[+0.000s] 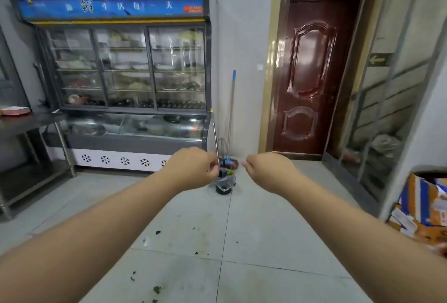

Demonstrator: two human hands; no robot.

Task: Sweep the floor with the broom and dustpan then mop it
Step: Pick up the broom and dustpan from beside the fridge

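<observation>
Both of our hands were stretched out ahead of us toward the small black bin (223,185) on the floor: our left hand (193,169) had its fingers curled, and our right hand (264,169) likewise, neither plainly gripping anything. Whether the left fingertips touched the silver handle (215,135) rising just behind the bin, we could not tell; it overlapped the hand in view.

That silver handle, probably the dustpan's, stood against the wall behind the bin. Beside it leaned a longer pole with a blue tip (232,102), its head (229,162) on the floor just behind the bin; whether broom or mop was unclear. Nearer to us than the bin, dark scraps (157,289) lay scattered on the grey tiles (278,242).

We judged ourselves at the very start: sweeping not begun, tools not yet taken up. Next we would need to close one hand round each handle, lift them clear of the bin, and carry them back to the scraps.
</observation>
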